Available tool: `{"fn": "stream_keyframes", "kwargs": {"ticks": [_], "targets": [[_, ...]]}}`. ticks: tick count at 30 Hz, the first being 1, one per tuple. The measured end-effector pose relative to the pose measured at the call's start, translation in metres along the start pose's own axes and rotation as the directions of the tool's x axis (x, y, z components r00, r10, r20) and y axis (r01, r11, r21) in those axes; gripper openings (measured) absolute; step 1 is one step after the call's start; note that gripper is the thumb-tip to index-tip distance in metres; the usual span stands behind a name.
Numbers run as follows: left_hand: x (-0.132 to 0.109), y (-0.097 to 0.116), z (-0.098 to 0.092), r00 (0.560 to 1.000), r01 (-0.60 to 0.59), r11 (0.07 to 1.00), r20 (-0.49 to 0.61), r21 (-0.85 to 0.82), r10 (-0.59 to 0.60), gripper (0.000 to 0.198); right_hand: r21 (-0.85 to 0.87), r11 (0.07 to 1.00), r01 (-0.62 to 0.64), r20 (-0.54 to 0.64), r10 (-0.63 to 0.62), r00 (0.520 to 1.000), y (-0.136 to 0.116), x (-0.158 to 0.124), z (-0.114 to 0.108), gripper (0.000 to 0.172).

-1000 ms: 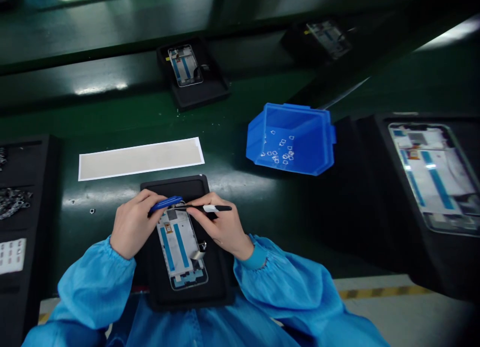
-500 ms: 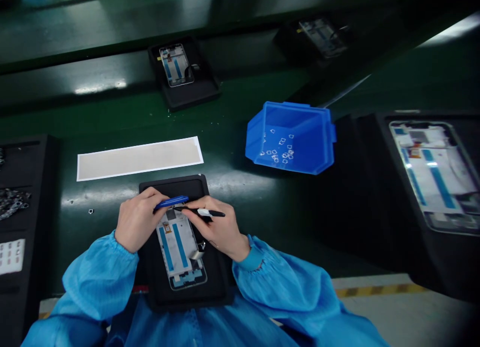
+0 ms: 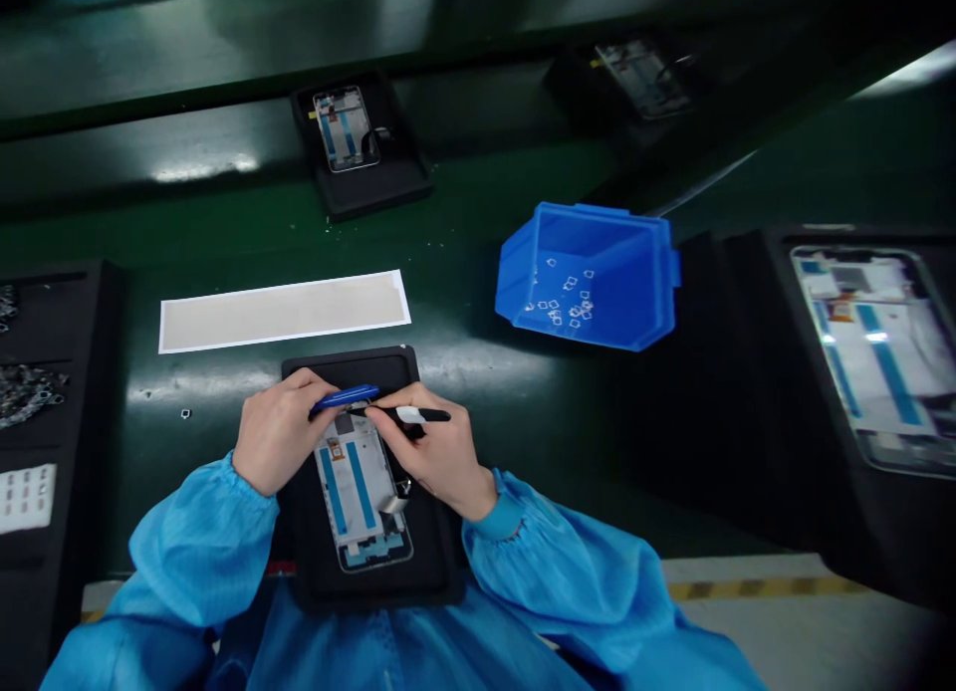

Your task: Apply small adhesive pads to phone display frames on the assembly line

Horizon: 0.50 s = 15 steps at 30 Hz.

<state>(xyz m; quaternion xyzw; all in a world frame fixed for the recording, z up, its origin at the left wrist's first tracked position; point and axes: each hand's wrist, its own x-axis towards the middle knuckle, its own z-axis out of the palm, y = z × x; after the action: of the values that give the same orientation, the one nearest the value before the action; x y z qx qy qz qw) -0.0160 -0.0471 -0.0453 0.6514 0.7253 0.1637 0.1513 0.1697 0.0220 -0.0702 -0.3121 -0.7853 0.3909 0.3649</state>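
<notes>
table (image 3: 545,422): dark green, glossy | light: white glare patches (image 3: 205,166) on its surface | floor (image 3: 777,631): pale grey, yellow-and-dark striped band (image 3: 777,587) near table edge | upper right: deep shadow (image 3: 836,64)

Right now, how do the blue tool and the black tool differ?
Color: the blue tool looks blue along its visible length; the black tool has a white band.
Holder: the blue tool is in the left hand, the black tool in the right hand.
Pose: in the picture, the blue tool slants up to the right; the black tool lies nearly level.
Shared: both are slim, near the phone frame's upper end.
</notes>
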Motion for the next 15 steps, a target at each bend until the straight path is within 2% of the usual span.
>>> {"fn": "stream_keyframes", "kwargs": {"ticks": [4,7,9,11,13,15], "targets": [[0.005,0.006,-0.002,0.996,0.079,0.992,0.021,0.098,-0.081,0.018,0.091,0.994,-0.064,-0.092,0.073,0.993,0.002,-0.002,-0.001,0.008],[0.016,0.013,-0.005,0.981,0.125,0.976,0.127,0.179,-0.149,0.014,0.14,0.985,-0.096,-0.135,0.115,0.984,0.004,-0.004,0.0,0.006],[0.024,0.017,-0.007,0.962,0.126,0.976,0.217,0.177,-0.164,0.011,0.154,0.983,-0.103,-0.171,0.129,0.977,0.006,-0.005,0.001,0.008],[0.026,0.021,-0.01,0.955,0.134,0.977,0.243,0.167,-0.173,0.009,0.176,0.979,-0.103,-0.229,0.143,0.963,0.01,-0.008,0.002,0.01],[0.016,0.02,-0.013,0.968,0.171,0.974,0.159,0.149,-0.194,0.011,0.224,0.968,-0.11,-0.294,0.175,0.94,0.016,-0.01,0.002,0.014],[-0.008,0.017,-0.014,0.972,0.236,0.968,-0.012,0.083,-0.236,0.023,0.294,0.944,-0.147,-0.346,0.249,0.904,0.024,-0.012,0.002,0.02]]}}
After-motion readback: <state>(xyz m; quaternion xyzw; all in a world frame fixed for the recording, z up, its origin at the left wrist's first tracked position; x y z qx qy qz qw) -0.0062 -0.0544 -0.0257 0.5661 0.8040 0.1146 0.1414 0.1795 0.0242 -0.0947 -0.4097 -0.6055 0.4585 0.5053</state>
